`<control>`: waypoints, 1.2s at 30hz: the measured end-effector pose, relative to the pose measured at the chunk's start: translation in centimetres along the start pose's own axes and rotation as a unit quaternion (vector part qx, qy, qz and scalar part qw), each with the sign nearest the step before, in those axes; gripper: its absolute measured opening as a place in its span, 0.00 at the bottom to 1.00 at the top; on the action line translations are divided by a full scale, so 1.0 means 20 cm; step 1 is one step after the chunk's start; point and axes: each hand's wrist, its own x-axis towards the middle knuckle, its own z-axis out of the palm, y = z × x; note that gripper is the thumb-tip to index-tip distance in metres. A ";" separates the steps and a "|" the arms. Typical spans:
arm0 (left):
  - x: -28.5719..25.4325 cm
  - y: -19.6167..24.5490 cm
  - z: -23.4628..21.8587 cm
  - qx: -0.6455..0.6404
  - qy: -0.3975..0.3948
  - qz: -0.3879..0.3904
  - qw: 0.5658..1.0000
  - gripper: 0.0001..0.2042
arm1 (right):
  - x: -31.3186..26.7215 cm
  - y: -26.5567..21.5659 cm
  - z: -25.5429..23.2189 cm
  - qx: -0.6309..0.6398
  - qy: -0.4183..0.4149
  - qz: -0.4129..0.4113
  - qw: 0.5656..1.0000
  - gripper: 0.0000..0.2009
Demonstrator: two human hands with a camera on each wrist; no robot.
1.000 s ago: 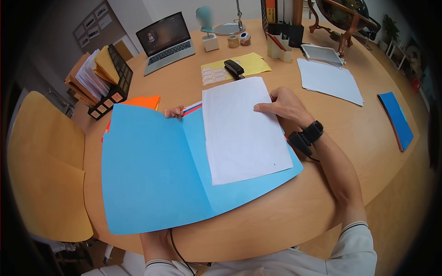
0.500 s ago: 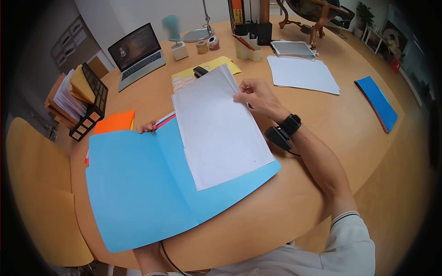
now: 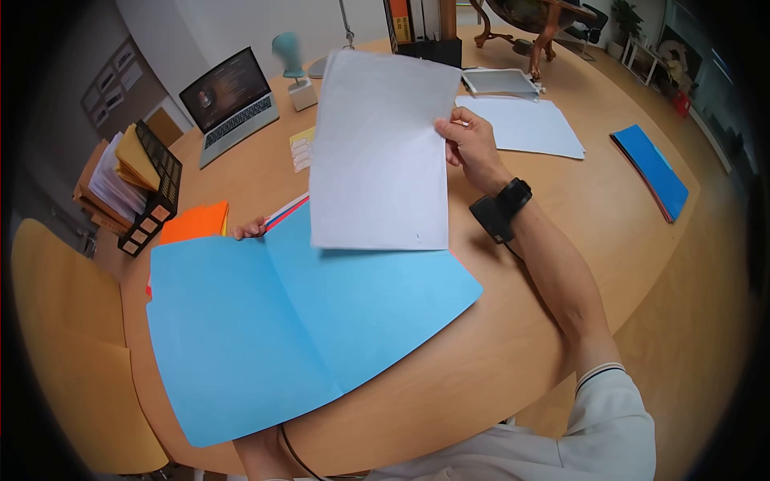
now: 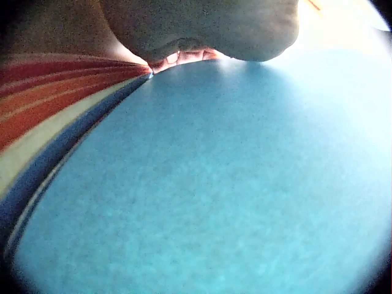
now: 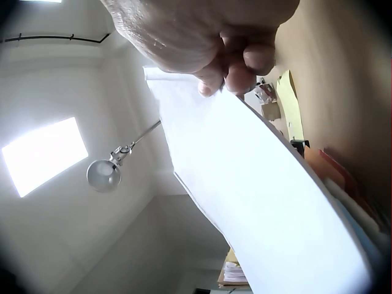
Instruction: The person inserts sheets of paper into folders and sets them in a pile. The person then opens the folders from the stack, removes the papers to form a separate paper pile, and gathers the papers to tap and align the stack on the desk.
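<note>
My right hand point(image 3: 475, 150) pinches the right edge of a sheaf of white paper point(image 3: 385, 152), thumb in front, and holds it up above the folder. In the right wrist view the fingers curl round the edge of the paper point(image 5: 245, 184). A light blue folder point(image 3: 233, 321) lies spread open below, colored edges showing behind its top. My left hand point(image 3: 250, 228) grips the folder's upper edge with its fingertips; its forearm passes underneath. The left wrist view shows that hand point(image 4: 202, 27) against the blue folder point(image 4: 202, 171), beside stacked colored layers point(image 4: 67, 92).
Orange folders point(image 3: 196, 223) lie left of the blue one, near a black file rack point(image 3: 152, 200). A laptop point(image 3: 233, 104) stands at the back left. White sheets point(image 3: 533, 128) and blue folders point(image 3: 651, 172) lie to the right. The raised paper hides part of the desk point(image 3: 553, 208).
The right hand has lifted the white paper up off the folder, and it now stands more upright, covering the stapler and tape rolls. The left hand keeps its grip. The head view has shifted.
</note>
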 end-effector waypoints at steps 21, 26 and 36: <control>-0.01 -0.04 -0.04 -0.037 0.004 0.027 0.999 0.20 | 0.11 0.08 -0.78 -0.169 0.598 -0.170 0.765 0.24; 0.00 -0.03 -0.12 -0.041 0.004 0.030 0.999 0.18 | 0.05 0.04 -0.74 -0.245 0.598 -0.150 0.748 0.27; 0.02 -0.01 -0.06 -0.009 -0.032 0.008 0.999 0.14 | 0.06 0.04 -0.75 -0.209 0.575 -0.063 0.788 0.20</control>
